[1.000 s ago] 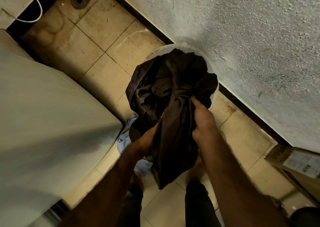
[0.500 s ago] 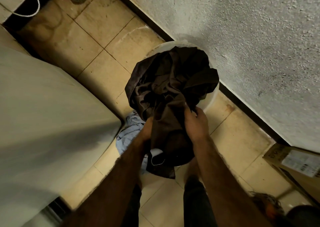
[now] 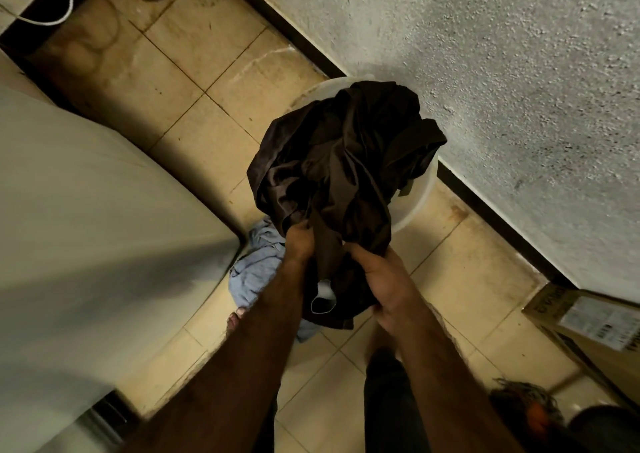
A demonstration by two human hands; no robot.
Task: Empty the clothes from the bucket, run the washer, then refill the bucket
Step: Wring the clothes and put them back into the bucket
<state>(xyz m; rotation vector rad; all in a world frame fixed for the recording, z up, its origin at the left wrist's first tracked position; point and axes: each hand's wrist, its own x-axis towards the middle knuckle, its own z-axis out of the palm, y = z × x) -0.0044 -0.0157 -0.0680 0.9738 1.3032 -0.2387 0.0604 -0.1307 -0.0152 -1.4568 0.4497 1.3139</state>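
Two hands hold the dark cloth [image 3: 339, 175] over the bucket [image 3: 417, 206].
The washer [image 3: 86, 227] is on the left, with a blue cloth [image 3: 256, 269] on the floor just beside it. The left hand [image 3: 299, 241] and right hand [image 3: 388, 279] each squeeze a bunch of the dark cloth. Its loose end hangs low and could drop on the dirty floor, or snag the bucket by the wall and tip it.
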